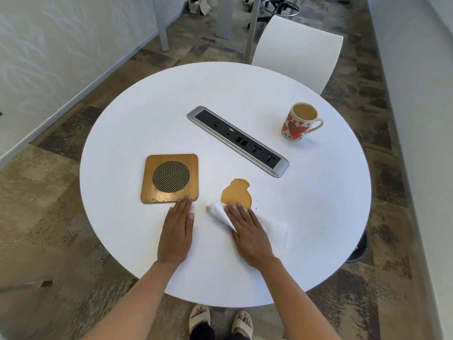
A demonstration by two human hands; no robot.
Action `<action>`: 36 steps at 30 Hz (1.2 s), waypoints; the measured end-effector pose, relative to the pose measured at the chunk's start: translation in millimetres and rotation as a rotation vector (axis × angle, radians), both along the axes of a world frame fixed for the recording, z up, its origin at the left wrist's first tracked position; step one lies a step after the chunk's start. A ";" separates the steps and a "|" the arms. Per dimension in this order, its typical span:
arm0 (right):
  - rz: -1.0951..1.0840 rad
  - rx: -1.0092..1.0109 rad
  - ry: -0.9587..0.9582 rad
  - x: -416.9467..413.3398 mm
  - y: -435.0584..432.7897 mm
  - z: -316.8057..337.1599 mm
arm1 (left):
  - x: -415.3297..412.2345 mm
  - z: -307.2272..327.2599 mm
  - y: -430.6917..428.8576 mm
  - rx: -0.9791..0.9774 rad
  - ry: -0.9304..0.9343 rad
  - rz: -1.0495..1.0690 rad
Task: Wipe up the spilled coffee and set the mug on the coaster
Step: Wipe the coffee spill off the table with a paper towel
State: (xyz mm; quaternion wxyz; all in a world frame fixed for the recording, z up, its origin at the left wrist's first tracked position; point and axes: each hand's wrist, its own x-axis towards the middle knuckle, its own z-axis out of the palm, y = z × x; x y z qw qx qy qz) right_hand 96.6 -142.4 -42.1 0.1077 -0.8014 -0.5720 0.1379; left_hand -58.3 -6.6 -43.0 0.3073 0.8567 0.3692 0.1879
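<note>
A tan coffee puddle (235,192) lies on the round white table (147,114), near its front. My right hand (247,229) presses flat on a white paper towel (275,233), fingertips at the puddle's near edge. A crumpled corner of the towel pokes out to the left of my fingers. My left hand (177,229) rests flat on the table, fingertips touching the front edge of the square wooden coaster (169,178) with a round mesh centre. The cream mug (299,122) with red hearts, full of milky coffee, stands upright at the far right.
A silver power strip (236,141) with sockets runs diagonally across the table's middle, between the mug and the coaster. A white chair (297,54) stands behind the table. Small coffee droplets (256,201) dot the surface right of the puddle.
</note>
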 end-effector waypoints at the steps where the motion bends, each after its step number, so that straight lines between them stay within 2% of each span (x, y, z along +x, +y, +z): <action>1: 0.021 0.000 0.014 1.0 -4.2 -0.2 | -0.3 -0.1 0.1 0.006 0.003 0.001; 6: 0.166 0.016 0.092 11.4 -33.0 1.4 | -0.2 0.4 0.1 0.027 0.015 -0.003; 8: 0.151 0.039 0.130 20.0 -42.0 5.0 | -0.4 0.9 0.1 0.031 0.018 -0.005; 10: -0.085 0.129 0.266 20.4 -42.1 12.6 | -0.3 1.3 0.0 0.037 0.020 -0.006; 12: -0.552 0.338 0.458 15.2 -29.1 23.1 | 0.4 1.5 0.5 0.044 0.025 -0.005; 14: -0.952 0.520 0.762 13.6 -9.5 38.1 | 1.1 1.4 0.4 0.047 0.030 -0.006; 17: -1.116 0.796 1.325 26.9 15.9 57.1 | 1.3 1.1 -0.4 0.047 0.034 -0.006; 19: -1.152 0.929 1.529 36.1 25.6 63.4 | 0.9 0.9 -0.2 0.050 0.037 -0.004; 20: -1.183 0.973 1.556 38.8 28.2 63.1 | 0.7 0.9 0.1 0.052 0.041 -0.004; 21: -1.224 0.986 1.514 39.5 29.1 61.4 | 0.9 1.0 0.3 0.054 0.045 -0.005; 22: -1.273 0.959 1.379 39.6 27.6 58.1 | 1.0 1.1 0.6 0.057 0.047 -0.004; 24: -1.265 0.792 0.871 38.6 18.5 49.2 | 1.4 1.1 0.5 0.059 0.049 -0.004; 26: -0.991 0.650 0.489 35.8 5.1 35.2 | 1.4 1.1 0.1 0.057 0.056 -0.004; 30: -0.446 0.366 0.078 35.0 -11.1 12.7 | 1.8 1.4 0.1 0.069 0.071 -0.006; 31: -0.372 0.312 0.019 36.1 -12.8 10.4 | 2.2 1.7 0.1 0.072 0.076 -0.008; 34: -0.252 0.120 0.021 36.8 -14.7 9.2 | 2.4 2.7 -0.1 0.084 0.082 -0.008; 36: -0.202 0.062 -0.011 35.5 -15.0 6.3 | 2.4 3.8 -0.7 0.090 0.089 -0.008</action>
